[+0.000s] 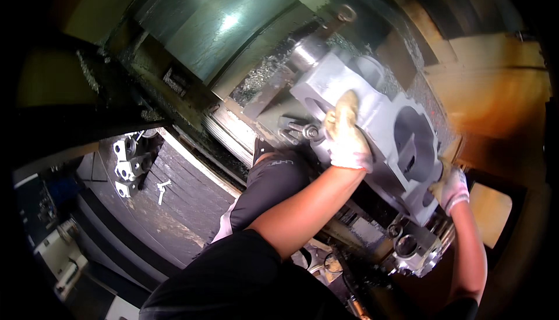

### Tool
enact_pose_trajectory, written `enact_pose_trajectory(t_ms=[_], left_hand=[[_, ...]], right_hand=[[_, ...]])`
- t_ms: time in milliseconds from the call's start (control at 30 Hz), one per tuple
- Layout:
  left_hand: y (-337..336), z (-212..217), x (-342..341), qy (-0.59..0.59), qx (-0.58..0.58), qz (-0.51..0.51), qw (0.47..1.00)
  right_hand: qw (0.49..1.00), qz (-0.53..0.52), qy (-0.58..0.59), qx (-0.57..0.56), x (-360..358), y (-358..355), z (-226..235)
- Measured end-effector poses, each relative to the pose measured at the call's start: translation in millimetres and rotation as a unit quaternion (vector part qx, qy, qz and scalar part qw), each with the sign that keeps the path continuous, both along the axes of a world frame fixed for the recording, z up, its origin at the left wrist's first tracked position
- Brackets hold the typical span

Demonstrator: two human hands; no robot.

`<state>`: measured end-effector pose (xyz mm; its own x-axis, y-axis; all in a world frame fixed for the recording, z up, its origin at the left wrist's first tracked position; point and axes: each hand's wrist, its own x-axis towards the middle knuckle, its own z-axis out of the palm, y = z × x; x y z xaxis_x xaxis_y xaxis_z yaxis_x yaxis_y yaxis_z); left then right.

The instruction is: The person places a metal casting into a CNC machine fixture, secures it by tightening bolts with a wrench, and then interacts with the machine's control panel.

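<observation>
A large grey metal casting [381, 166] with wide round bores fills the middle right, tilted, its upper end blurred. My left hand [348, 137], in a pale work glove, is closed on the casting's near left edge beside a bore. At the lower right end, my gloved right hand [451, 187] grips the casting's rim, some of its fingers hidden. Behind the upper end stands a shiny round metal piece [308, 52], and a rod with a ring-shaped end [347, 13] rises from it. Left of my left hand are a bolt and metal fittings [303, 131].
Metal shavings [262, 75] lie around the machine bed, with a sheet metal panel [218, 29] beyond. Several small machined blocks [129, 166] and a T-shaped tool [163, 192] sit on a dark platform at left. Below the casting is another machined part [414, 249].
</observation>
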<state>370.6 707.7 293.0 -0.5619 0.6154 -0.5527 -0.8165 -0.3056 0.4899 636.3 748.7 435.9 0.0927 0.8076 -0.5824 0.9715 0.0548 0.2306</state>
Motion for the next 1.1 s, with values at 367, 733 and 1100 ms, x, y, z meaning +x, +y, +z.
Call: enact_pose_trajectory(t_ms=[367, 733, 1100], left_hand=[[-2, 13, -22, 0.105, -0.013, -0.049, 0.993], [-57, 16, -27, 0.21, -0.075, -0.156, 0.962], [-41, 140, 39, 0.893, 0.321, -0.241, 0.205]], right_hand=[[0.966, 0.014, 0.257, 0.034, -7, -17, 31], [0.865, 0.043, 0.338, 0.368, 26, -73, -69], [0.539, -0.535, 0.587, 0.281, 90, -191, -211]])
